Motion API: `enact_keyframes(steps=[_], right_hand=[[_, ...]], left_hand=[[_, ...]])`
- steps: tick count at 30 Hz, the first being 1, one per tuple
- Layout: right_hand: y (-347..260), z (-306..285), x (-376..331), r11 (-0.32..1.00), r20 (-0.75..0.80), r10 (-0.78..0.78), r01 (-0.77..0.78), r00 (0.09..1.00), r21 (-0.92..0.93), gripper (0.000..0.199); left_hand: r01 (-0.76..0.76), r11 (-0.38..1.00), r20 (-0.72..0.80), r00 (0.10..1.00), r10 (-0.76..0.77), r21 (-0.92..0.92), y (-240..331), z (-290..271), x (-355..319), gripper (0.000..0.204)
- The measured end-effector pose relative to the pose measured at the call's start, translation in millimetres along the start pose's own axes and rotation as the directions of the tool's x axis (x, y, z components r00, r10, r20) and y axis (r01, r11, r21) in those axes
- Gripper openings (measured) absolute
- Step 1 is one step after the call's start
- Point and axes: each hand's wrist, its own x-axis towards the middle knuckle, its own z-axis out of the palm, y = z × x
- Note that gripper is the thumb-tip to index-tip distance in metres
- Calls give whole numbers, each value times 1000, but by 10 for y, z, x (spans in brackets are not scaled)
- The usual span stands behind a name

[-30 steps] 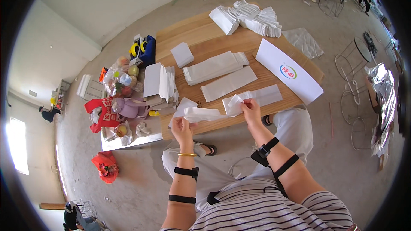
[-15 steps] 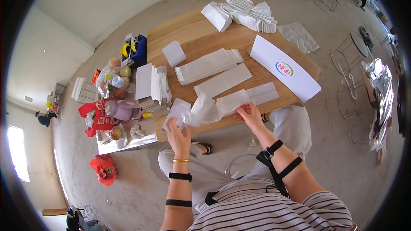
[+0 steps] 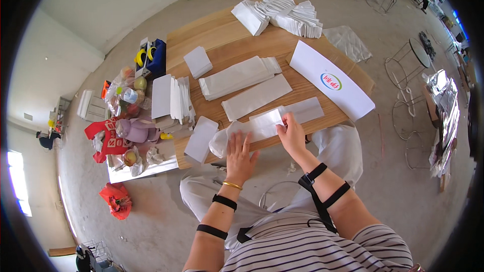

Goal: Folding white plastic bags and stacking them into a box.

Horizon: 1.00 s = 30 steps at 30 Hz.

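My left hand (image 3: 239, 158) lies with its fingers outstretched on a crumpled, thin white paper sleeve (image 3: 262, 126) at the table's near edge. My right hand (image 3: 292, 135) pinches that sleeve near its right end. From beneath the sleeve a flat white paper strip (image 3: 308, 110) runs out to the right. Beside the sleeve's left end rests a white card (image 3: 201, 139). Just beyond lie another flat white strip (image 3: 257, 96) and a stack of folded white paper sleeves (image 3: 237, 79).
The wooden table (image 3: 201, 38) also bears a bundle of white paper (image 3: 297, 19), a small card stack (image 3: 198, 62), a large printed white sheet (image 3: 348, 89) and standing cards (image 3: 179, 98). At left are a blue tape dispenser (image 3: 157, 59), bagged fruit and a red bag (image 3: 108, 138).
My left hand has moved right, from the white card onto the sleeve, and flattened there. The sleeve's raised left part now lies lower. My right hand still pinches near its right end.
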Motion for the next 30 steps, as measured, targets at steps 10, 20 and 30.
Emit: enact_keyframes(steps=[10, 20, 30], right_hand=[[181, -30, 162, 970, -91, -179, 160, 980, -183, 28], [268, -244, 247, 985, -79, -45, 30, 996, -172, 31], [675, -736, 481, 769, -207, 30, -155, 978, -621, 36]], left_hand=[[1, 997, 71, 997, -6, 71, -38, 50, 135, 71], [7, 999, 40, 999, -9, 40, 8, 76, 147, 72], [-259, 963, 107, 958, 265, -69, 754, 317, 769, 81]])
